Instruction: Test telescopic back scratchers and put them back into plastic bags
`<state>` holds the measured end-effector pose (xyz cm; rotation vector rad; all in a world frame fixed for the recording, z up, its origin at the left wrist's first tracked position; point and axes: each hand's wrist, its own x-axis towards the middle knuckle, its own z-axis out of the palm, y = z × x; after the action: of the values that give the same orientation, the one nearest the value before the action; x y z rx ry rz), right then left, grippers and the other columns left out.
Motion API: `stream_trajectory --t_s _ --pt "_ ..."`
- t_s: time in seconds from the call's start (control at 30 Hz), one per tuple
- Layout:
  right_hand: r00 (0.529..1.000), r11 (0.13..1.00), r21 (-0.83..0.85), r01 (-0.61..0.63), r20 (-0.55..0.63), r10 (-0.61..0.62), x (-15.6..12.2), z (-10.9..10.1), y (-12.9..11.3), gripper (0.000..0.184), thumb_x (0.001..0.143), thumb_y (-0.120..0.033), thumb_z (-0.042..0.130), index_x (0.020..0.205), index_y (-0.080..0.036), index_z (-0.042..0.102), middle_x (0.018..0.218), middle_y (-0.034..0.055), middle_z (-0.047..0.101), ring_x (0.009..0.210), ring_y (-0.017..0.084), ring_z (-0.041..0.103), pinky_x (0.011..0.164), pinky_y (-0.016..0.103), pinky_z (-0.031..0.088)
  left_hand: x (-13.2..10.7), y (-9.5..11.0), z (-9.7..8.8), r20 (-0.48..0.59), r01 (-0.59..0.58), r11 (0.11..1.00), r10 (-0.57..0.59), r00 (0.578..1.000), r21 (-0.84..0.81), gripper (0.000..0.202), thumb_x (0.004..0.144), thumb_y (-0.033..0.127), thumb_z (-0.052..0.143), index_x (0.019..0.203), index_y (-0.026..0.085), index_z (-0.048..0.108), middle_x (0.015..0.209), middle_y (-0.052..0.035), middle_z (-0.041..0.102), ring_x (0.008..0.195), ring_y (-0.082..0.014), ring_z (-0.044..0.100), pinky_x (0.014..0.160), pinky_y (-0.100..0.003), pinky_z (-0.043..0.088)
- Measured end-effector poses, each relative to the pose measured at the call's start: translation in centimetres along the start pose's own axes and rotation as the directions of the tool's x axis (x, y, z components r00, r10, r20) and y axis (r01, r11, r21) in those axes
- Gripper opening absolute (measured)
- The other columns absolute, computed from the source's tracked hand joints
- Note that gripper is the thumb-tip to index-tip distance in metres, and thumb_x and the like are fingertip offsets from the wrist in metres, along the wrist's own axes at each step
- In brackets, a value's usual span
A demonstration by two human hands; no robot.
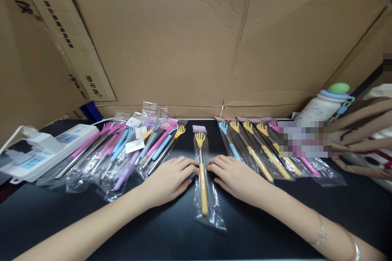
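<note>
A yellow back scratcher (203,187) in a clear plastic sleeve lies straight ahead on the black table, its claw end pointing away from me. On its left side rests my left hand (171,179), fingers slightly bent and fingertips at the sleeve's edge. My right hand (237,177) lies on the other side in much the same way, fingertips beside the sleeve. Neither hand is closed around anything. Whether the fingertips press on the plastic, I cannot tell. A bracelet (321,234) is on my right forearm.
Several bagged back scratchers in mixed colours form a pile (125,151) at left; more lie in a row (263,151) at right. A white power strip (58,151) stands far left, a bottle (318,110) far right. Another person's hand (355,147) reaches in. Cardboard (196,40) walls the back.
</note>
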<state>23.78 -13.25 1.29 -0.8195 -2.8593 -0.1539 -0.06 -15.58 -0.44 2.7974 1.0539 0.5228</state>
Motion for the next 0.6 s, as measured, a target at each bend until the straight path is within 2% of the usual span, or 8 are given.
stream_trajectory --t_s 0.6 --pt "1.0 1.0 -0.005 -0.002 -0.004 0.002 0.0 -0.29 -0.19 0.018 0.085 -0.015 0.052 0.102 -0.018 0.055 0.102 0.0074 0.06 0.093 0.02 0.056 0.082 0.037 0.049 0.09 0.13 -0.15 0.013 0.0 1.0 -0.001 1.0 0.029 0.021 0.09 0.017 0.043 0.108 0.02 0.052 0.122 -0.0055 0.057 0.11 -0.0203 0.053 0.091 -0.037 0.047"
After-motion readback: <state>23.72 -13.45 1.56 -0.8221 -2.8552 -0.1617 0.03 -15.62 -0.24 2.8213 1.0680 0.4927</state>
